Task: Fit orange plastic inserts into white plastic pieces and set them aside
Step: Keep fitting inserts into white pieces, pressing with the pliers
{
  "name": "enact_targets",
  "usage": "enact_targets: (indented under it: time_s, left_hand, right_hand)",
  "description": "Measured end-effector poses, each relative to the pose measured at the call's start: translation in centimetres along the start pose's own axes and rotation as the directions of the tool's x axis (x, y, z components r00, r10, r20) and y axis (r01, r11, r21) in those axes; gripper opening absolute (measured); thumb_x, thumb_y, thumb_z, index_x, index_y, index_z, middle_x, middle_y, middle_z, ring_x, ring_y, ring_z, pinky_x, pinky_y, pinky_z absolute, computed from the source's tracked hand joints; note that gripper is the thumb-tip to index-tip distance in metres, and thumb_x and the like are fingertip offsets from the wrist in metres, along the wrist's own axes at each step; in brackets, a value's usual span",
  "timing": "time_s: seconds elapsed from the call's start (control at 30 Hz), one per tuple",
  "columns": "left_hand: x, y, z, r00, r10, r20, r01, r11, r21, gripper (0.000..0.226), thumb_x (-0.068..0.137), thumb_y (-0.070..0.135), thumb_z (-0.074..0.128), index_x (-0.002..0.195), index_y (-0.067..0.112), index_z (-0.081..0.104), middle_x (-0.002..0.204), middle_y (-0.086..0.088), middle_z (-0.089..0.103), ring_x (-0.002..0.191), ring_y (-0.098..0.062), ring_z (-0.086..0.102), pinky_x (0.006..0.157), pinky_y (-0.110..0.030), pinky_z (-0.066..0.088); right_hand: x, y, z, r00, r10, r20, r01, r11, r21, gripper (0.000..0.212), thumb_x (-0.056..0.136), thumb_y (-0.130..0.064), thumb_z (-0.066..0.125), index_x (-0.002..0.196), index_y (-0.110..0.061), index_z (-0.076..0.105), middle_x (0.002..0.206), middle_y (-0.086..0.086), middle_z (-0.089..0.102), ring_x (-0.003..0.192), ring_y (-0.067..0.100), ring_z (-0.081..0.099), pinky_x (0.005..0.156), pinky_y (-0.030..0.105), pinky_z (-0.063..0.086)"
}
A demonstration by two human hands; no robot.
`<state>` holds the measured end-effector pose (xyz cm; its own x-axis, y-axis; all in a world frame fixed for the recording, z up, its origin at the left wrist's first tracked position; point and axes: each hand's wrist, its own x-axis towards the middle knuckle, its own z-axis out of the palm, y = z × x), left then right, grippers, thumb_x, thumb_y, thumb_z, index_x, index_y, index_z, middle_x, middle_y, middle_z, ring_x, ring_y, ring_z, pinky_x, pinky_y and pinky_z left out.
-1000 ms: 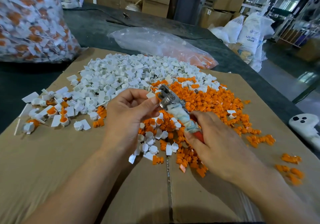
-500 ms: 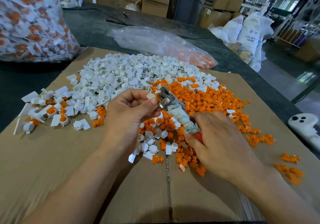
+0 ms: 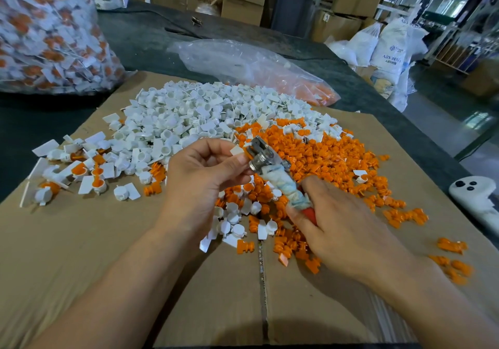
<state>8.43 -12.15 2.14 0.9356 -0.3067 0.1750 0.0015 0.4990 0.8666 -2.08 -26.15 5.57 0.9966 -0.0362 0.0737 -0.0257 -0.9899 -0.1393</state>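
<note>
A heap of white plastic pieces (image 3: 189, 116) covers the far middle of the cardboard sheet (image 3: 108, 254). Orange inserts (image 3: 332, 157) are piled to its right and around my hands. My left hand (image 3: 201, 178) pinches a white piece (image 3: 237, 151) against the metal head of a hand tool (image 3: 260, 157). My right hand (image 3: 343, 230) grips that tool by its cloth-wrapped, red handle. Several fitted white-and-orange pieces (image 3: 89, 176) lie at the left.
A big clear bag of fitted pieces (image 3: 48, 33) stands at the far left. A flat plastic bag with orange inserts (image 3: 256, 70) lies behind the piles. A white controller (image 3: 475, 197) rests at the right edge. Boxes and sacks fill the background.
Both hands stay together at the tool head with almost no shift; the white piece stays pressed to the tool.
</note>
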Motion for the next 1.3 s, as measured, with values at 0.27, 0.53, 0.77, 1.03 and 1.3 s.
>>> enact_targets:
  time_s: [0.27,0.53,0.77,1.03,1.3]
  left_hand:
    - [0.0,0.0,-0.1,1.000,-0.017,-0.024,0.017,1.000,0.005,0.016,0.056,0.009,0.065,0.070,0.007,0.057,0.050,0.003,0.062,0.046,-0.009,0.061,0.049,-0.018,0.051]
    - [0.0,-0.1,-0.1,0.998,-0.023,-0.064,0.025,0.999,0.020,0.014,0.055,0.007,0.065,0.067,0.008,0.058,0.050,0.002,0.062,0.044,-0.013,0.061,0.048,-0.019,0.051]
    - [0.1,-0.2,-0.1,0.995,-0.022,-0.096,0.025,0.999,0.032,0.013,0.055,0.008,0.066,0.065,0.008,0.058,0.049,0.003,0.060,0.045,-0.010,0.059,0.048,-0.019,0.051]
    - [0.2,-0.1,-0.1,0.995,-0.032,-0.097,0.034,0.999,0.020,0.012,0.058,0.006,0.067,0.066,0.008,0.058,0.050,0.004,0.059,0.046,-0.009,0.059,0.048,-0.018,0.050]
    - [0.3,0.2,-0.2,0.981,-0.141,-0.133,0.138,0.990,-0.032,0.014,0.073,-0.008,0.065,0.071,0.004,0.058,0.056,-0.006,0.066,0.052,-0.015,0.066,0.046,-0.017,0.050]
  right_hand:
    - [0.3,-0.4,0.2,0.999,0.031,0.021,-0.031,0.999,0.028,0.019,0.093,-0.044,0.037,0.087,-0.029,0.026,0.068,-0.013,0.033,0.059,0.002,0.035,0.050,0.017,0.028]
    - [0.6,-0.3,0.4,0.997,0.045,0.054,-0.047,0.999,0.022,0.017,0.095,-0.035,0.042,0.089,-0.028,0.027,0.067,-0.012,0.034,0.057,0.004,0.036,0.045,0.018,0.027]
    - [0.7,-0.4,0.7,0.998,0.047,0.043,-0.046,0.999,-0.021,0.021,0.095,-0.034,0.041,0.087,-0.027,0.023,0.066,-0.011,0.035,0.055,0.004,0.037,0.040,0.020,0.024]
    - [0.9,-0.2,1.1,1.000,0.027,0.001,-0.027,0.999,0.035,0.021,0.095,-0.035,0.041,0.087,-0.026,0.024,0.066,-0.010,0.035,0.056,0.005,0.038,0.044,0.020,0.026]
    - [1.2,2.4,0.6,0.982,0.134,-0.134,-0.119,0.987,0.110,0.024,0.085,-0.048,0.050,0.089,-0.029,0.035,0.074,-0.014,0.040,0.063,0.001,0.039,0.050,0.018,0.021]
